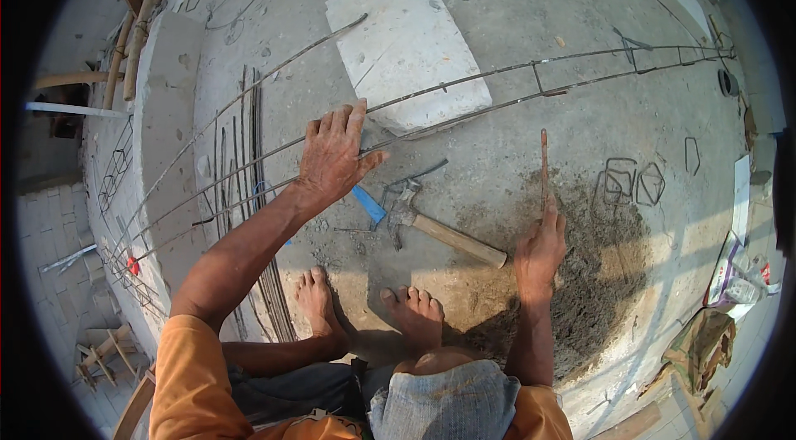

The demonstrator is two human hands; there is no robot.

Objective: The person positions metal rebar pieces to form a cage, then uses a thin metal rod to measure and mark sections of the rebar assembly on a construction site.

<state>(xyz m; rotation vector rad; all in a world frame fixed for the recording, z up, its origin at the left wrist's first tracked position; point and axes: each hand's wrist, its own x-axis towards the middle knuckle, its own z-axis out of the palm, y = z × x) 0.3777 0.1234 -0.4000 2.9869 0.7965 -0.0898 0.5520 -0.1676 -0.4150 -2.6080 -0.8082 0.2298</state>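
My left hand (336,150) is over a long frame of steel bars (493,75), fingers curled over one bar and thumb by another. My right hand (539,249) grips a thin rusty steel rod (544,158), held upright in the picture. The long frame crosses a white slab (402,38), with short cross links toward its right end. Between my hands a wooden-handled hammer (460,241) lies on the concrete, beside a blue-handled tool (367,204) and a short dark bar (427,170).
Bundled rods (275,307) lie left of my feet, near a raised concrete ledge (170,58). Dark sandy material (597,291) spreads at my right, below bent wire rings (620,179). Bamboo poles (133,50) stand upper left; bags and scraps (696,349) line the right edge.
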